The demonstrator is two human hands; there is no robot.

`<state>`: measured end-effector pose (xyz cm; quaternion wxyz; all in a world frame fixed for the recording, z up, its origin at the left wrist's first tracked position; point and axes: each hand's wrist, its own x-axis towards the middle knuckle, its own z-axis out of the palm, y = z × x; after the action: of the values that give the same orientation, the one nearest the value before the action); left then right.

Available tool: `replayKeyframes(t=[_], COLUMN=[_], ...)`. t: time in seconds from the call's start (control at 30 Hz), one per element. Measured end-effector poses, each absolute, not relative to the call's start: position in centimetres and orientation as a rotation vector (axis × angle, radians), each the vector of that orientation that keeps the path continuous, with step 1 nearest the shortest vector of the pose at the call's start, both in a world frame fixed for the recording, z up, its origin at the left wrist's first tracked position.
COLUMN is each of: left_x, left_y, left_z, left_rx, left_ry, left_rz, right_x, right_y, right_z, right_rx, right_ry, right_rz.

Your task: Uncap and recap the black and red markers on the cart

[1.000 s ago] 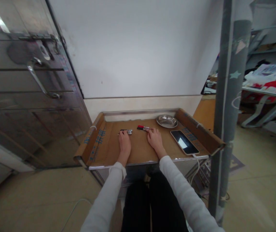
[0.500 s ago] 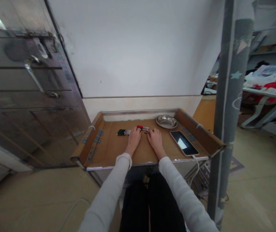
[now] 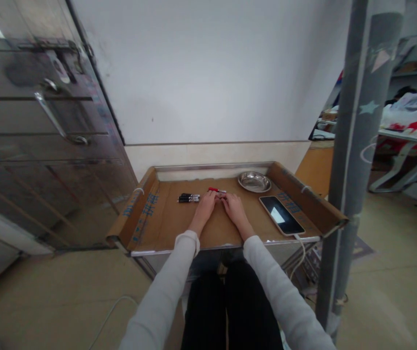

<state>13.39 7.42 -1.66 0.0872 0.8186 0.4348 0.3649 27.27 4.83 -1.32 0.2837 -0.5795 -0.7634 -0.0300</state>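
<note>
Far left there's a big stainless steel door (image 3: pixel 41 146), brushed and a bit smudgy, with a long curved lever handle (image 3: pixel 53 114). Next to it sits a low table lined with flattened brown cardboard (image 3: pixel 165 223), its side flaps folded up like tray walls and blue print on the left flap.

On the cardboard, left of centre, a little bundle of black markers (image 3: pixel 189 198) lies flat, side by side and touching, pointing left-right. They're slim cylinders with white labels.

Just right of those is the person's left hand (image 3: pixel 205 208), palm down, fingers stretched toward a red-capped marker (image 3: pixel 217 190) lying flat near the back of the table. The fingertips meet right at that marker, but it's too small to tell if they're actually pinching it or just touching. The right hand (image 3: pixel 233 206) mirrors it, palm down, fingertips at the marker's other end, same deal: can't tell if it's gripping. Both arms are in soft white sleeves.

Further right, a shallow round metal dish (image 3: pixel 254 181), shiny, sits at the back corner. In front of it a black phone (image 3: pixel 282 221) lies flat with its screen lit, a white cable (image 3: pixel 301 255) hanging off the table edge. Far right stands a grey fabric-wrapped pole (image 3: pixel 354 160) with star shapes on it.
</note>
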Motion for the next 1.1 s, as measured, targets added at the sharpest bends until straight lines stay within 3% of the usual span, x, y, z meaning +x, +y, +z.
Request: replayKeyframes(t=[0.23,0.57,1.1], left_x=[13.5,13.3,12.9], left_y=[7.2,6.6,5.1], left_z=[-1.6,-1.7,-0.7], left_rx=[2.445,2.629,2.679], left_ry=[1.333,1.627,1.548], left_rz=[1.193,0.868,0.927], right_x=[27.6,27.8,27.4], right_y=[4.3,3.3,3.1], right_z=[-1.1,-0.9,-0.5], right_rx=[-1.609,-1.947,-1.768], right_ry=[-1.898,-1.649,-1.806], right_rz=[-0.093,-0.172,-0.215])
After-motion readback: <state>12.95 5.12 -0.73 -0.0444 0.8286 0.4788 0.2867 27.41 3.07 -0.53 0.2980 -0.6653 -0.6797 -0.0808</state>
